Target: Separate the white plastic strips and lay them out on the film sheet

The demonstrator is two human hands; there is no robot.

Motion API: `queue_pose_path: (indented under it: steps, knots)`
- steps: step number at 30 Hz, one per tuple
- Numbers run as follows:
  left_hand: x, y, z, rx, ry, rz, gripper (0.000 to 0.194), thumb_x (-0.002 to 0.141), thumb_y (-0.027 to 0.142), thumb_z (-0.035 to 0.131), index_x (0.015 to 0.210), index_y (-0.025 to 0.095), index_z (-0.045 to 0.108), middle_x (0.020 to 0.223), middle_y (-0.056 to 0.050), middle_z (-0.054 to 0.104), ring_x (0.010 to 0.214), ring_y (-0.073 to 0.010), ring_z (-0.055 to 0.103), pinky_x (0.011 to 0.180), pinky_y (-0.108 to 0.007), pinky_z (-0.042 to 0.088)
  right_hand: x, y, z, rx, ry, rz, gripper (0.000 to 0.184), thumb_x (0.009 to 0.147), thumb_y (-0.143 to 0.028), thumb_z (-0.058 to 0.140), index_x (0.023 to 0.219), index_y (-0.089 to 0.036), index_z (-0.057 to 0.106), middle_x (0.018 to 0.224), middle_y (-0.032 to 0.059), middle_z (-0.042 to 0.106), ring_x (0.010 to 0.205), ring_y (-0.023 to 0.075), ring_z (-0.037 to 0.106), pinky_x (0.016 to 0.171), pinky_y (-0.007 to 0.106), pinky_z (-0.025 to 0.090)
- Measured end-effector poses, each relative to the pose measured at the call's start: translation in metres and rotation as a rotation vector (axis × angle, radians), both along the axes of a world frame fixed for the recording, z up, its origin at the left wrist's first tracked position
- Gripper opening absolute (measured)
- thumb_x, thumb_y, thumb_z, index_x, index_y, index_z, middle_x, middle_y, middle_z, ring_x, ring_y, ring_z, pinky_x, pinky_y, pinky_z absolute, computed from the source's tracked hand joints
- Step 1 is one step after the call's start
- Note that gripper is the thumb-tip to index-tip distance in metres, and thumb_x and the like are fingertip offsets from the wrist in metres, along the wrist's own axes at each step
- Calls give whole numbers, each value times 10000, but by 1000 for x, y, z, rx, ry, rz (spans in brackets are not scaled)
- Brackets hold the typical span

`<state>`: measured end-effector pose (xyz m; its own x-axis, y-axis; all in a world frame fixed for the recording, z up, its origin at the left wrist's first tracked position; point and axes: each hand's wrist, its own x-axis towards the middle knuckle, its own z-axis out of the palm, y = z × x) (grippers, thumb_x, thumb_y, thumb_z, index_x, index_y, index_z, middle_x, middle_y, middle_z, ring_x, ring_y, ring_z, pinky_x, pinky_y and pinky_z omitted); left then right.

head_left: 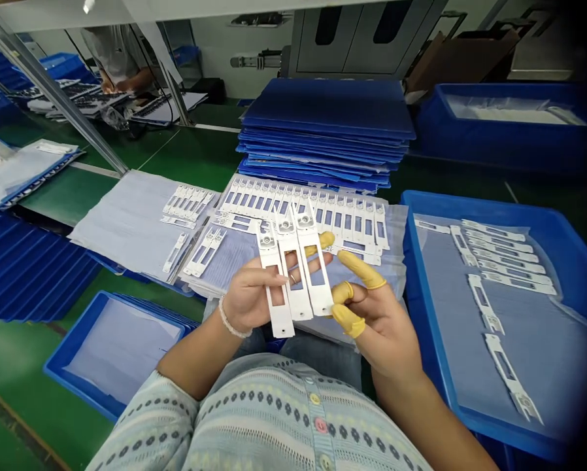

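Three slim white slotted plates (297, 278) are fanned out over my lap, each with a rectangular window and a clip-like upper end. My left hand (249, 291) grips them, thumb in front and fingers behind; one fingertip wears a yellow cot. At the lower corner of the rightmost plate, my right hand (384, 320) pinches with yellow-covered thumb and finger, its index finger raised. Behind them, a row of similar plates (340, 219) lies on a sheet-covered stack. Smaller groups of plates (188, 204) rest to the left on white sheeting (121, 209).
To my right stands a blue tray (428, 314) with several plates on its lining. A tall pile of blue sheets (323, 124) rises behind the work area. Another blue tray (78, 327) is low at left. A metal post (68, 98) slants nearby; a person (119, 59) works beyond.
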<state>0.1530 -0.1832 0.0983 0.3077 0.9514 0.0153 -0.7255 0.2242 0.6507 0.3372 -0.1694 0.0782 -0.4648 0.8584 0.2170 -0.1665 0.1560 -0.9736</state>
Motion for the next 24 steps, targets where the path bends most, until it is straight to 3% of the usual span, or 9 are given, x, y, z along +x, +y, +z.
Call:
queue_pose_path:
  steps: [7, 13, 19, 24]
  knots:
    - [-1, -6, 16, 13, -22, -67, 779, 749, 50, 537, 1459, 265, 301, 1461, -83, 437, 1378, -356, 313, 1021, -550, 425, 8, -10, 7, 5, 9, 61, 549, 913, -264, 561, 1424, -337, 374, 718, -17, 499, 606, 128, 461, 581, 269, 452]
    - [1, -8, 26, 49, -80, -109, 696, 770, -4, 495, 1402, 275, 406, 1398, -48, 517, 1381, -291, 334, 969, -423, 501, 13, -15, 14, 80, -30, 94, 544, 932, -317, 534, 1439, -376, 345, 732, -13, 485, 633, 136, 489, 591, 277, 470]
    - [3, -8, 31, 8, -32, -109, 627, 743, 37, 535, 1335, 238, 494, 1412, -54, 499, 1398, -333, 284, 980, -459, 489, 14, -17, 19, 87, -9, 134, 531, 944, -338, 516, 1443, -390, 341, 738, -7, 498, 647, 148, 523, 604, 297, 491]
    - [4, -11, 33, 38, -55, -124, 610, 754, 33, 512, 1328, 240, 507, 1406, -55, 505, 1396, -317, 297, 989, -466, 479, 16, -15, 19, 111, 13, 129, 538, 928, -317, 542, 1434, -383, 371, 734, -2, 534, 626, 146, 527, 600, 295, 508]
